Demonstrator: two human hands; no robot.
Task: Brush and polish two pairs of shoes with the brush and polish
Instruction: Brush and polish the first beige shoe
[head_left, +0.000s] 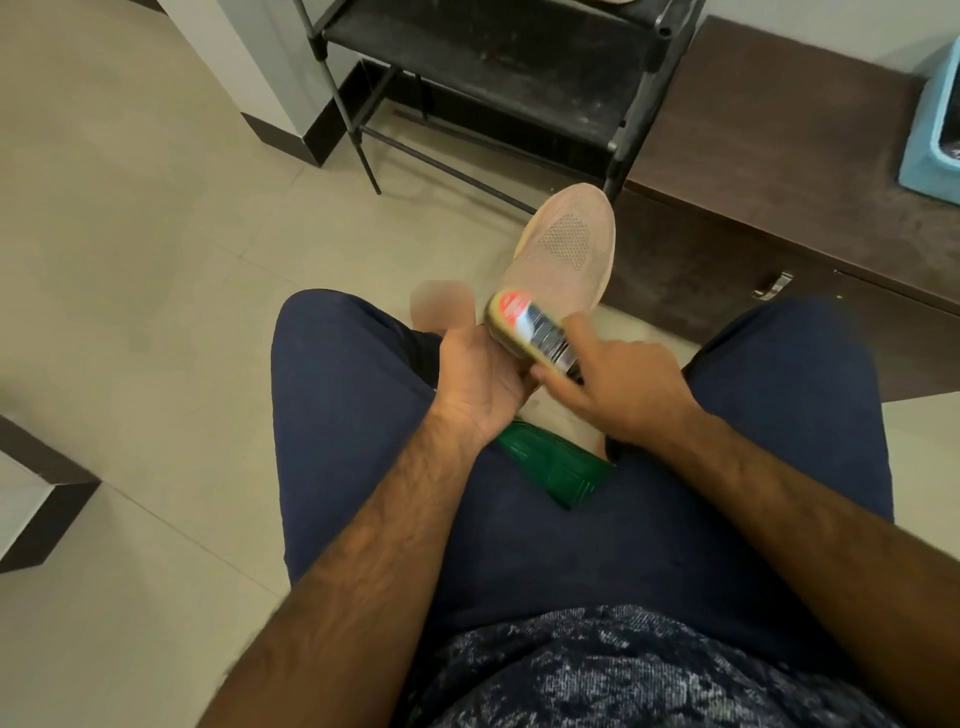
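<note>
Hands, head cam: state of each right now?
Left hand: closed, gripping the heel end of the pink shoe.
Right hand: closed, holding the brush against that shoe.

Setting: home interior, entry or shoe-storage corner.
- Beige glossy tiled floor (130, 260).
- Black metal-framed shoe rack with dusty dark shelf (493, 57), standing on the floor.
- Low dark brown wooden cabinet (779, 171) with small silver metal handle (772, 287).
- White wall with dark brown skirting (317, 135).
- Light blue plastic bin (930, 150) on the cabinet top.
</note>
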